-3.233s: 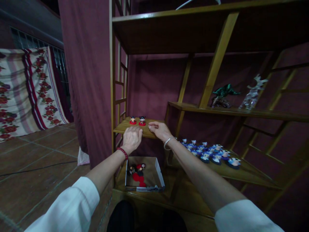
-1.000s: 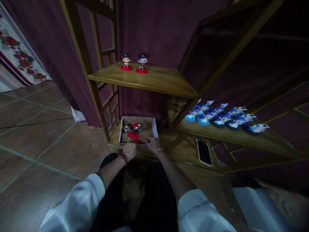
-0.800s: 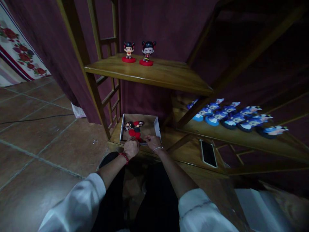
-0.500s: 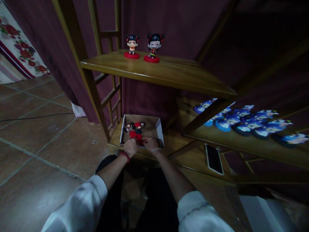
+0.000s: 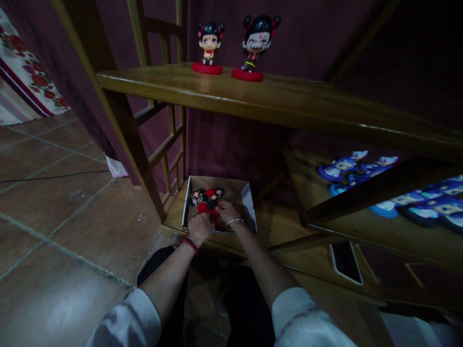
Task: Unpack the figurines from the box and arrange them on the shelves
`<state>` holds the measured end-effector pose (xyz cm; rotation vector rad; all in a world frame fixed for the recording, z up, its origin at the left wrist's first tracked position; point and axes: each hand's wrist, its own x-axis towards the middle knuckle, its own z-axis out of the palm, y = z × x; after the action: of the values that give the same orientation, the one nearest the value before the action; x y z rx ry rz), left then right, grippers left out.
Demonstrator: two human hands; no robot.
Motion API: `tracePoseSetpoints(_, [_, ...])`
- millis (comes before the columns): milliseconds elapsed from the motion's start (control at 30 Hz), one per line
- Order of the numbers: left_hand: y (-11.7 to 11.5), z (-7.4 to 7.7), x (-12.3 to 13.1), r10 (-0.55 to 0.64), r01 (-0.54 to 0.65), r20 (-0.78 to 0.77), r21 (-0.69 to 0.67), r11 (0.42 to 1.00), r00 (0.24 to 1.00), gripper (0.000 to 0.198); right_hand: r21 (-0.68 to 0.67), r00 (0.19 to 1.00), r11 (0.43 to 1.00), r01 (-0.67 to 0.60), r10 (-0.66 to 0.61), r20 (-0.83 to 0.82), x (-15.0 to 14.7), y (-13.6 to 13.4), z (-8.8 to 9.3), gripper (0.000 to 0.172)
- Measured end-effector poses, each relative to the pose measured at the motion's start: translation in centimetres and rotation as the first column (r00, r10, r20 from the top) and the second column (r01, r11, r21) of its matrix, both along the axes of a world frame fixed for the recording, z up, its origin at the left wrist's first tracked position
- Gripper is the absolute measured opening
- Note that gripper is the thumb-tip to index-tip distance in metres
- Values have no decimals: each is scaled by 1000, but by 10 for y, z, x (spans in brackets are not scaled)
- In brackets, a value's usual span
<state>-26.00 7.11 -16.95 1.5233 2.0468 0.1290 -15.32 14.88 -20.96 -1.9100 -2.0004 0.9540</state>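
Both my hands reach into a shallow cardboard box (image 5: 250, 204) on the lowest shelf. Several small black-haired figurines with red bases (image 5: 207, 195) lie in it. My left hand (image 5: 200, 228), with a red bead bracelet on its wrist, is curled round a red base at the box's near edge. My right hand (image 5: 227, 213), wearing a silver bangle, pinches another red piece just beside it. Two matching figurines (image 5: 209, 46) (image 5: 257, 44) stand upright at the back of the wooden shelf (image 5: 275, 103) above.
Several blue figurines (image 5: 356, 166) lie on a shelf to the right. A dark phone (image 5: 345, 260) rests on the board below them. Slanted wooden struts (image 5: 126, 130) frame the box. Tiled floor spreads to the left, with a maroon curtain behind.
My hands left the upper shelf and went down into the box. Since then my head has moved closer, and my fingers have closed on red-based pieces.
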Motion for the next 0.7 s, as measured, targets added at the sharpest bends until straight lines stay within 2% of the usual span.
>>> tracePoseSetpoints(233, [5,5,-1,4,-3,28,-17,1000,1000,31,43,985,996,84,-89,146,-21,2,21,36])
tracePoseSetpoints(433, [6,3,1,-10,11,21,-39,999,1000,31,81,967,987,137,-151,206,-31,5,18,37])
tracePoseSetpoints(700, [7,-5,1,-6,6,21,3,1000,1000,32,70,985,984,165,-168,45,-17,9,7,26])
